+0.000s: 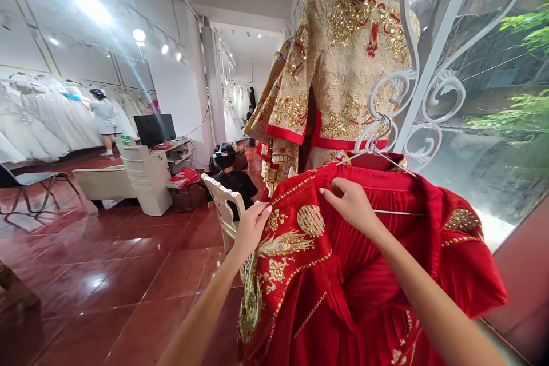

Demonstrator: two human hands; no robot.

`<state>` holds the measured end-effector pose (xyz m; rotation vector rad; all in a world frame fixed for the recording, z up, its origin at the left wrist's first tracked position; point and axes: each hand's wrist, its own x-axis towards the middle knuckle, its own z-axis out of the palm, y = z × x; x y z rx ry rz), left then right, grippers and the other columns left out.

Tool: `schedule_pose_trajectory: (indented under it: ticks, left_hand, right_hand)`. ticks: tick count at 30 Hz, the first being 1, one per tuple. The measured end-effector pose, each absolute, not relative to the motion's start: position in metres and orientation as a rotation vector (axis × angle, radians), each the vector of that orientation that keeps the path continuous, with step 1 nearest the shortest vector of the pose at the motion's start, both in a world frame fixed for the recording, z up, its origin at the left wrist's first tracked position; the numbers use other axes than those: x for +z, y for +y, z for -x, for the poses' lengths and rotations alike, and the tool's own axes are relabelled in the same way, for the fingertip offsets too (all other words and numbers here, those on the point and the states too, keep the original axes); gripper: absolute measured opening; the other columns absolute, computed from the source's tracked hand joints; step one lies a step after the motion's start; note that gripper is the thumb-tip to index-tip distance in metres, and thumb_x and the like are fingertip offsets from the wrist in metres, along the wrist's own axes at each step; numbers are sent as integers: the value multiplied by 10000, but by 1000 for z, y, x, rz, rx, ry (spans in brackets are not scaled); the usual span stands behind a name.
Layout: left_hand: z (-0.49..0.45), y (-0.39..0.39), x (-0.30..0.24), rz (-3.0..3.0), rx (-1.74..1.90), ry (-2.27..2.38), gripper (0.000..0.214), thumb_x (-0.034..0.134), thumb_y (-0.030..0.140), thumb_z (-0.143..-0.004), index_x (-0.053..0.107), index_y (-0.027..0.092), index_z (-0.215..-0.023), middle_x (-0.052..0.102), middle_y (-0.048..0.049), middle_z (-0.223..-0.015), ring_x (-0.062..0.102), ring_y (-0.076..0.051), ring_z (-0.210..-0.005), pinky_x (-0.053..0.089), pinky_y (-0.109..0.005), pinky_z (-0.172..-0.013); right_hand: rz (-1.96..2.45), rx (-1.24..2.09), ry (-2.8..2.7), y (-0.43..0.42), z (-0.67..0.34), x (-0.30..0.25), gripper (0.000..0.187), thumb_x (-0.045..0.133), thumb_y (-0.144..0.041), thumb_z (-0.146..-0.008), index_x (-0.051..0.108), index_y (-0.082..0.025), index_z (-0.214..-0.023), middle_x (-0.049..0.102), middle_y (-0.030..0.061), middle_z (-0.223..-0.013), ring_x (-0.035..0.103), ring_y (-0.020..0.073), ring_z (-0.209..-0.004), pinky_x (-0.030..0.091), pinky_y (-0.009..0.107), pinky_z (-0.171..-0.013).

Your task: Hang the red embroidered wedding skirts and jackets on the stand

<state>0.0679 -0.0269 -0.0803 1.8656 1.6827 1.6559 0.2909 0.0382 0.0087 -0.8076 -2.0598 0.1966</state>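
Observation:
A red embroidered garment (300,274) with gold motifs, beading and pleated red cloth hangs on a thin hanger (374,150) in front of me. My left hand (252,227) is closed on its left edge, thumb and fingers pinching the cloth beside the gold embroidery. Higher up, my right hand (348,203) is closed by the top band, with thumb and fingertips gripping the red fabric. The right forearm crosses over the pleats and hides part of them.
Behind the garment stands a dress form in a gold-beaded jacket (343,68). White scroll ironwork (416,97) and a window are at right. A seated person (235,183) is on a white chair (221,206). A desk with a monitor (155,128), white gowns (38,120) and another person (104,117) are left.

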Motion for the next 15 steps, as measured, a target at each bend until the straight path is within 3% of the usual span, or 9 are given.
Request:
schedule_pose_trajectory:
  ticks: [3,5,9,12,15]
  left_hand:
    - [-67,-30,-64,-1847,1703,1762,351,394,403,-874,636,152,-831,645,-47,-792,544,-169,-728,419,-269,-706]
    - [-67,-33,-49,-1827,1813,1796,327,405,393,-867,620,157,-797,633,-37,-777,525,-158,-699,396,-245,-662]
    - [-71,-48,-31,-1872,1871,1860,365,374,378,-876,487,169,-598,486,10,-585,421,-118,-578,321,-227,-570]
    - [-73,-59,-42,-1982,1506,1799,407,382,390,-873,414,168,-534,395,34,-513,360,-100,-514,266,-230,-512]
    - [-71,-66,-58,-1939,1269,1754,410,416,427,-857,469,163,-549,433,32,-511,384,-103,-495,267,-233,-483]
  right_hand:
    - [579,665,-1983,43,-291,31,388,539,-443,-768,313,-204,-563,297,-52,-519,276,82,-473,227,227,-455]
    - [487,787,-1829,42,-290,49,380,568,-435,-740,324,-203,-564,306,-51,-526,267,75,-467,219,219,-442]
    - [449,716,-1689,36,-292,59,334,564,-408,-742,360,-205,-575,338,-44,-532,280,75,-457,227,216,-433]
    - [573,636,-1954,40,-301,37,346,584,-399,-752,375,-199,-563,369,-41,-519,333,83,-462,255,219,-441]
    - [701,599,-2091,50,-304,11,357,565,-413,-771,365,-201,-564,387,-41,-496,378,98,-461,283,230,-451]
